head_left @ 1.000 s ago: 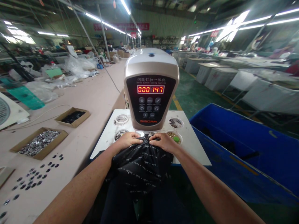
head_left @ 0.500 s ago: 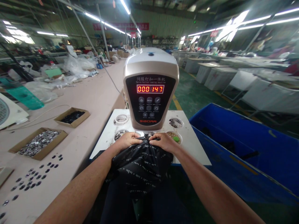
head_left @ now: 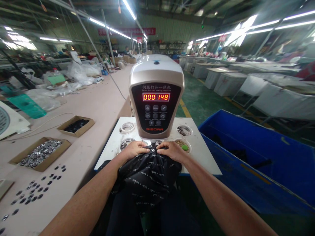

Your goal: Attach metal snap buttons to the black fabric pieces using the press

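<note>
A button-fastening machine (head_left: 157, 75) stands right in front of me, its red display reading 000148. Black fabric (head_left: 147, 180) with white printed lettering hangs from the machine's front toward my lap. My left hand (head_left: 134, 149) pinches the fabric's upper edge on one side, and my right hand (head_left: 171, 150) pinches it on the other. Between my fingertips a small round snap button (head_left: 153, 150) shows on the cloth. The machine's working point just behind the fingers is partly hidden by its head.
On the white machine table (head_left: 204, 157) are round wells, one holding small brass-coloured parts and a green piece (head_left: 185, 148). A blue bin (head_left: 246, 183) stands at the right. Left, the bench holds a carton of metal parts (head_left: 40, 152), a carton of black parts (head_left: 75, 125) and scattered snaps.
The display has gone from 000147 to 000148. The snap button now shows more plainly on the fabric, a little nearer me. Both hands keep their pinch.
</note>
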`<state>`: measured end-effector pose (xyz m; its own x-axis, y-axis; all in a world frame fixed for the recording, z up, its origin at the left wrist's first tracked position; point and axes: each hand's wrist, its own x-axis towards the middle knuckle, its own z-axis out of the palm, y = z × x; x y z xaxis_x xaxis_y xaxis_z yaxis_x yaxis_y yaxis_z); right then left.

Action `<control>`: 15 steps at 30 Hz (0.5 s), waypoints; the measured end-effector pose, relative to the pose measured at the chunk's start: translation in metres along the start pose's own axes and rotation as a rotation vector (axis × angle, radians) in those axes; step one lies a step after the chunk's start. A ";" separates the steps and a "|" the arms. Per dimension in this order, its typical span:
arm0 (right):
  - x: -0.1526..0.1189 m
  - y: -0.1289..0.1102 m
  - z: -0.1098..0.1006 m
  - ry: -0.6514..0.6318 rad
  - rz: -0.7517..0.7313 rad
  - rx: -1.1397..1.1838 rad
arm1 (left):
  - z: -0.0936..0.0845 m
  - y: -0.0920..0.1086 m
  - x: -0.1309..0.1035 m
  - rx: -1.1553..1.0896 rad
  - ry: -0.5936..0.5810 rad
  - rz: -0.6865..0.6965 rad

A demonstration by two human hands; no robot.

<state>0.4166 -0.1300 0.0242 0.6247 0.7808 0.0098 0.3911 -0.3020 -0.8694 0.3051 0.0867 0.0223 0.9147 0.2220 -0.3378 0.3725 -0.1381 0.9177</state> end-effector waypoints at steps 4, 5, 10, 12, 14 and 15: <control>-0.003 -0.003 -0.001 0.033 0.026 0.055 | -0.001 0.010 -0.006 0.062 0.029 0.017; -0.005 -0.004 -0.002 0.043 0.035 0.093 | -0.002 0.015 -0.011 0.085 0.034 0.037; -0.025 0.001 -0.026 0.194 0.095 0.233 | -0.019 0.022 -0.052 0.270 0.336 0.070; -0.036 0.007 -0.043 0.321 0.145 0.272 | -0.029 0.007 -0.078 0.318 0.507 0.108; -0.049 0.013 -0.065 0.467 0.209 0.344 | -0.039 -0.018 -0.108 0.364 0.601 0.103; -0.057 0.015 -0.078 0.543 0.239 0.383 | -0.044 -0.032 -0.123 0.412 0.659 0.105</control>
<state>0.4398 -0.2223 0.0489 0.9516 0.3041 -0.0448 -0.0019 -0.1400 -0.9901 0.1735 0.1067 0.0443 0.7146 0.6971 0.0581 0.4357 -0.5085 0.7427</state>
